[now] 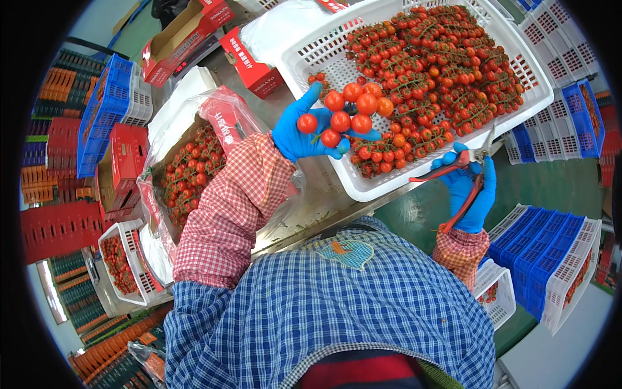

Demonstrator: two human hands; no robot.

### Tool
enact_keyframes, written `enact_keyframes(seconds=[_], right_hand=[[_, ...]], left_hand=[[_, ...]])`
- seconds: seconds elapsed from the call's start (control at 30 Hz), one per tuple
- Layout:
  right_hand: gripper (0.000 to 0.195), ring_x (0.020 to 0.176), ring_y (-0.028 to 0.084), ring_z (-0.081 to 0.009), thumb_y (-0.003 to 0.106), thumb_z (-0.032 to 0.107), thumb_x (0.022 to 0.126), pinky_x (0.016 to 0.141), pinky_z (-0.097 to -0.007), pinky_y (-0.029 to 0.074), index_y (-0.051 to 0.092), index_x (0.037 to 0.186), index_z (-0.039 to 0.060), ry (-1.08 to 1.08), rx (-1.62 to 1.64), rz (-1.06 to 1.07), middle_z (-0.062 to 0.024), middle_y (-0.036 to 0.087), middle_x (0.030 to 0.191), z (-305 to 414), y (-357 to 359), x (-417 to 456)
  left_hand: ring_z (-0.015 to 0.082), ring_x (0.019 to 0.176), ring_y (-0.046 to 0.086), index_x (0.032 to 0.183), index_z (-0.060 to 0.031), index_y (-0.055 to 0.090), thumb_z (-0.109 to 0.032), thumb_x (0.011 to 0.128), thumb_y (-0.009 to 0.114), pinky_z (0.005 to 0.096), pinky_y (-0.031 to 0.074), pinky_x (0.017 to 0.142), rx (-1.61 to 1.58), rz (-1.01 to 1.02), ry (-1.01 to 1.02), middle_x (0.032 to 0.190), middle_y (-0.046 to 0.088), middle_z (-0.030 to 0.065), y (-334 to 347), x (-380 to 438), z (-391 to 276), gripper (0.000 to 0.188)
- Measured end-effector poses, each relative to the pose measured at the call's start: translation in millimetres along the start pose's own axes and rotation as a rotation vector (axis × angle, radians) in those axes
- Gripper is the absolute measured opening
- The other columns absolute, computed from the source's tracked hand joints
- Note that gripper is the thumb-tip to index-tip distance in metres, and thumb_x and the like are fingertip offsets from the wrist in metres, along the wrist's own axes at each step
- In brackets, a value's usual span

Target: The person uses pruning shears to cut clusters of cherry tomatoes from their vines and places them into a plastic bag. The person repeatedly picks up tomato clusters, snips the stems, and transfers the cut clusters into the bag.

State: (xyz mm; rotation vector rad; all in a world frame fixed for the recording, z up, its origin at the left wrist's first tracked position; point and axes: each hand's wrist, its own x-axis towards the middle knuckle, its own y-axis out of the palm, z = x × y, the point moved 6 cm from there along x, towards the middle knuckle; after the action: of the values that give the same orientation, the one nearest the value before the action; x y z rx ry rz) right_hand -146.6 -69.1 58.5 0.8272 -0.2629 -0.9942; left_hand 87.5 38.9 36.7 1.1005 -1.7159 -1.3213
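A bunch of cherry tomatoes (361, 103) rests on the blue-gloved palm and fingers of my left hand (302, 127), above the near-left part of a white plastic crate (362, 192). Many tomato trusses on green stems (437, 68) fill the crate's middle and right. Just past the crate's near edge, my right hand (465, 187), also in a blue glove, holds pruning shears (462, 167) with red handles; the metal blades point up and away. Beside my left forearm stands a red cardboard box lined with clear plastic (228, 114), holding tomatoes on the vine (194, 170).
The metal table (311, 221) carries plant scraps near its front edge. Farther back are a red carton (250, 63) with white sheeting and an open carton (182, 44). Stacked blue crates (537, 253) stand at right. A smaller tomato crate (141, 272) sits at left.
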Motion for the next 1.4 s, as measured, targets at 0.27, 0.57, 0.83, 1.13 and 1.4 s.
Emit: enact_keyframes(seconds=[0.27, 0.57, 0.83, 1.13, 1.4], right_hand=[[0.05, 0.081, 0.06, -0.0335, 0.035, 0.038, 0.092, 0.075, -0.0508, 0.05, 0.057, 0.1, -0.0058, 0.196, -0.186, 0.181, -0.0224, 0.058, 0.098, -41, 47, -7], [0.053, 0.072, 0.06, -0.0322, 0.035, 0.041, 0.091, 0.071, -0.0463, 0.051, 0.052, 0.103, -0.0081, 0.3, -0.316, 0.242, -0.0189, 0.059, 0.082, -62, 67, -17], [0.034, 0.061, 0.058, -0.0153, 0.052, 0.032, 0.085, 0.066, -0.027, 0.047, 0.06, 0.089, -0.0006, 0.461, -0.908, 0.481, -0.0066, 0.058, 0.064, -74, 91, -13], [0.046, 0.055, 0.059, -0.0167, 0.053, 0.043, 0.084, 0.055, -0.0275, 0.049, 0.061, 0.082, -0.002, 0.777, -0.96, 0.43, -0.0084, 0.06, 0.066, -104, 99, -5], [0.054, 0.055, 0.059, -0.0181, 0.048, 0.051, 0.085, 0.053, -0.0301, 0.05, 0.061, 0.081, -0.001, 0.809, -0.915, 0.388, -0.009, 0.06, 0.066, -118, 92, -7]], left_hand=[[0.0382, 0.114, 0.046, 0.139, -0.0067, 0.02, -0.051, 0.089, 0.037, 0.0499, 0.047, 0.087, 0.114, -0.253, 0.315, 0.138, 0.027, 0.0259, -6, -21, -15, 0.069], [0.0325, 0.111, 0.05, 0.133, -0.0062, 0.034, -0.04, 0.089, 0.045, 0.0441, 0.046, 0.088, 0.385, -0.387, 0.408, 0.131, 0.042, 0.0174, -1, -45, -24, 0.056], [0.0245, 0.092, 0.054, 0.129, -0.0145, 0.043, -0.01, 0.065, 0.07, 0.0353, 0.042, 0.082, 2.434, -0.78, 0.651, 0.103, 0.056, 0.008, 54, -61, -46, 0.07], [0.0249, 0.089, 0.053, 0.128, -0.0156, 0.043, -0.011, 0.061, 0.073, 0.0376, 0.038, 0.081, 2.833, -0.653, 0.732, 0.104, 0.056, 0.0044, 63, -67, -30, 0.074], [0.0257, 0.076, 0.057, 0.124, -0.0136, 0.046, -0.01, 0.062, 0.072, 0.0366, 0.045, 0.065, 2.86, -0.59, 0.784, 0.099, 0.059, 0.0063, 54, -66, -28, 0.068]])
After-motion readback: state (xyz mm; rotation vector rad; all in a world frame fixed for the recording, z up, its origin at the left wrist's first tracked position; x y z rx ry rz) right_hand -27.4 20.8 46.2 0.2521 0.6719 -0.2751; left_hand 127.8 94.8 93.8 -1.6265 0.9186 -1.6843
